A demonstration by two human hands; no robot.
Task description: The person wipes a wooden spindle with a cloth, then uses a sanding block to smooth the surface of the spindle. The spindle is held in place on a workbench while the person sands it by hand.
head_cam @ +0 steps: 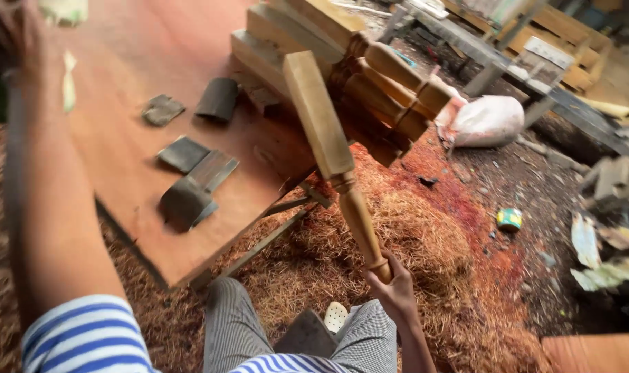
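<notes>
In the head view, the right hand (pixel 396 284) has its fingers wrapped tight around the round, narrow end of a turned wooden leg (pixel 331 155), which slants up and away so that its square end hangs over the near right edge of the reddish board table (pixel 148 41), just in front of a stack of similar legs (pixel 359 69). The left hand (pixel 14 31) is raised at the far left, blurred, and I cannot tell how its fingers stand. Dark sandpaper scraps (pixel 190 176) lie on the table, and wood shavings (pixel 307 255) cover the ground below it.
</notes>
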